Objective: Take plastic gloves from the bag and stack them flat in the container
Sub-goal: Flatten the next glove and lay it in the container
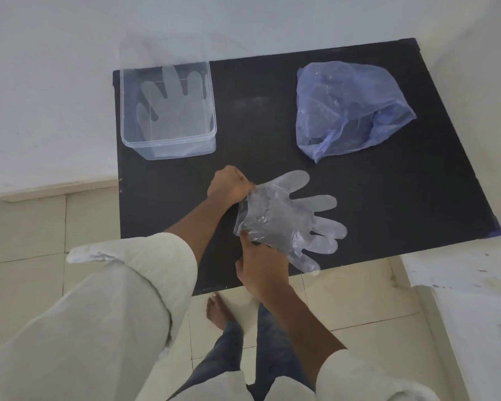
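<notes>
A clear plastic glove [292,218] lies spread on the black table [388,183], fingers pointing right. My left hand [229,185] pinches the far corner of its cuff. My right hand [261,264] grips the near corner of the cuff. A clear plastic container [168,111] stands at the table's far left with a glove [171,99] lying flat inside it. A crumpled blue plastic bag [347,108] rests at the far right.
The table's near edge runs just under the held glove, with tiled floor [344,299] and my bare foot [217,311] below it. A white wall [55,82] borders the table's left side and back. A white surface [460,273] sits at the right.
</notes>
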